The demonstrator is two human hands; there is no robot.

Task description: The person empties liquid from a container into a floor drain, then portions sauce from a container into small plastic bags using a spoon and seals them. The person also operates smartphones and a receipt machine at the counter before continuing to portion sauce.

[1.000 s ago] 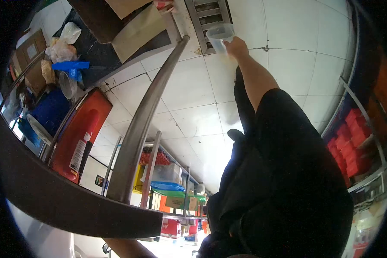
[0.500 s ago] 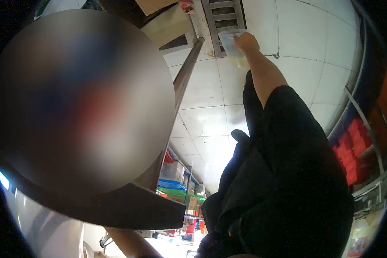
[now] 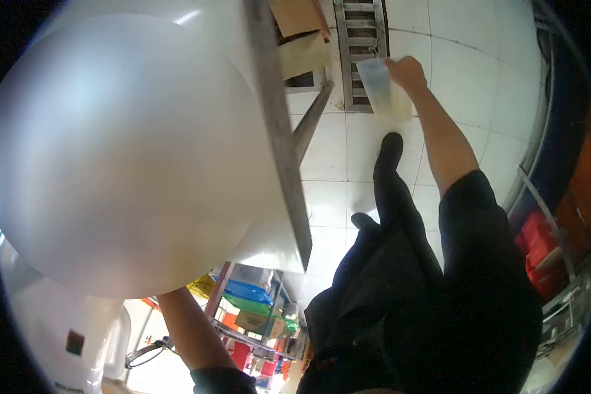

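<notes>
My right hand (image 3: 408, 73) is closed at the side of a translucent plastic pitcher (image 3: 379, 85), near its rim. The pitcher hangs above the floor by a metal drain grate, and a pale yellowish content shows through its lower part. My left forearm (image 3: 194, 328) reaches up from the lower left toward a steel table (image 3: 279, 223). The left hand itself is covered by a large blurred disc, so its fingers and anything in them are hidden.
The drain grate (image 3: 361, 43) is set in white floor tiles (image 3: 466, 72). Cardboard pieces (image 3: 302, 56) lie beyond the table's leg (image 3: 314, 121). Shelves with boxes (image 3: 259, 322) stand at the lower middle. Red containers (image 3: 538, 253) are at the right. My shoe (image 3: 391, 146) is below the pitcher.
The view has shifted, and the table's top and edge now show at the left. My right hand still holds the pitcher, now a little lower and farther right in view. More of my left forearm shows.
</notes>
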